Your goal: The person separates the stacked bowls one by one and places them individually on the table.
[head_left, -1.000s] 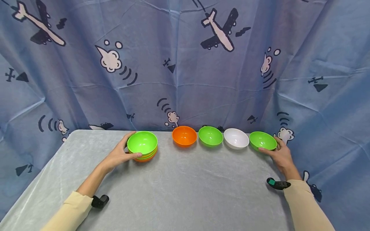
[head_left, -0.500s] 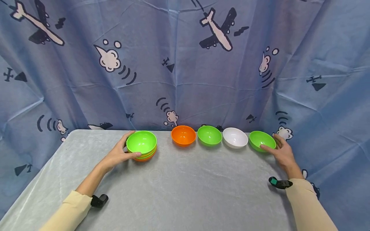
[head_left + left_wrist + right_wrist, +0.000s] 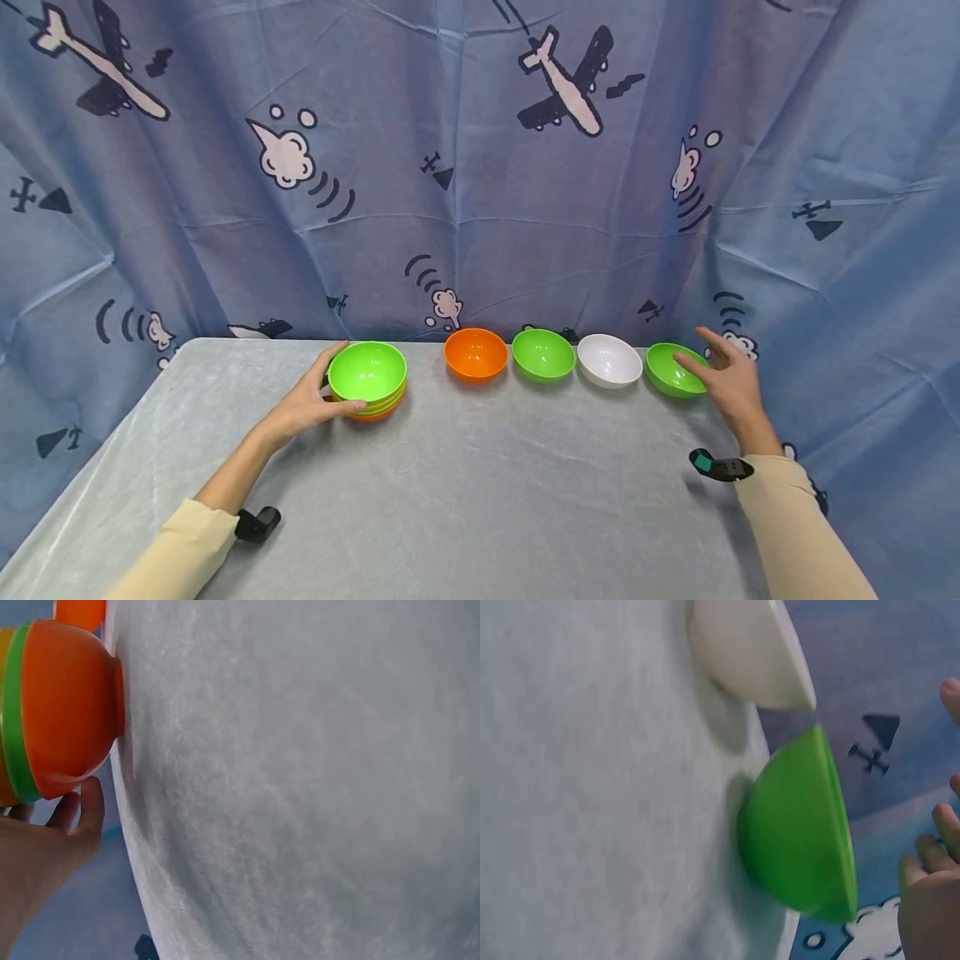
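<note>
At the table's left, my left hand [image 3: 303, 408] holds the side of a stack of nested bowls [image 3: 367, 372], a green one on top and an orange one [image 3: 71, 709] at the bottom. Its thumb lies along the near side in the head view; the fingers behind the stack are partly hidden. Over at the far right, my right hand [image 3: 733, 387] is raised just above the rim of a green bowl [image 3: 666, 375], thumb and fingers spread, holding nothing. The right wrist view has this green bowl [image 3: 795, 832] apart from the fingers [image 3: 934, 855].
Left of the right-hand green bowl, a white bowl [image 3: 611, 362], another green bowl [image 3: 544, 356] and an orange bowl [image 3: 476, 356] stand in a row along the back edge of the grey-covered table [image 3: 465, 492]. A blue patterned curtain [image 3: 375, 167] hangs right behind.
My right hand has let go of the far-right green bowl and risen off its rim, its fingers spreading. The left hand and its stack have stayed in place.
</note>
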Demonstrator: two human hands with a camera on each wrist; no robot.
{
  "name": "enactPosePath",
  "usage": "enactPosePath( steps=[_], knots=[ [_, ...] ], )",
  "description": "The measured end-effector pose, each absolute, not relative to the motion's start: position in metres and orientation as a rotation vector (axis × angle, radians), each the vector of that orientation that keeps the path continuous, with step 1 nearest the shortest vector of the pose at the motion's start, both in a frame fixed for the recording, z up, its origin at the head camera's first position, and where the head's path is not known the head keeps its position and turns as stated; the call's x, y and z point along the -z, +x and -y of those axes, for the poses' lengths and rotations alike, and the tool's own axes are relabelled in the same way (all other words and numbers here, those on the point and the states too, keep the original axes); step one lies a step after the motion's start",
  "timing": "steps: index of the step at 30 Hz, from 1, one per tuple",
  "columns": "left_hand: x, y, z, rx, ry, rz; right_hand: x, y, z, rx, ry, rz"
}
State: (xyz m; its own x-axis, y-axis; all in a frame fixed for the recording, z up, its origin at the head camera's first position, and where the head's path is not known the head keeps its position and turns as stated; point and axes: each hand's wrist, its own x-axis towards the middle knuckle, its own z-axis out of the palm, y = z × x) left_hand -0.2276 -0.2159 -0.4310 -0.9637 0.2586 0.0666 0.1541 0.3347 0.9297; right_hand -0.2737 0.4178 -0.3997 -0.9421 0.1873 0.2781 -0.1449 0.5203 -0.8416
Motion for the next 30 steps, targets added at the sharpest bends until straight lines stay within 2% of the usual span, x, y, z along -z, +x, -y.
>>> enactPosePath(
  steps=[17, 30],
  knots=[
    [0.444, -0.229, 0.217, -1.796, 0.445, -2.484, 0.387, -0.275, -0.356, -1.575, 0.328, 2.3],
    [0.445, -0.23, 0.217, -1.788, 0.466, -2.484, 0.401, -0.278, -0.312, -1.726, 0.513, 2.39]
  ],
)
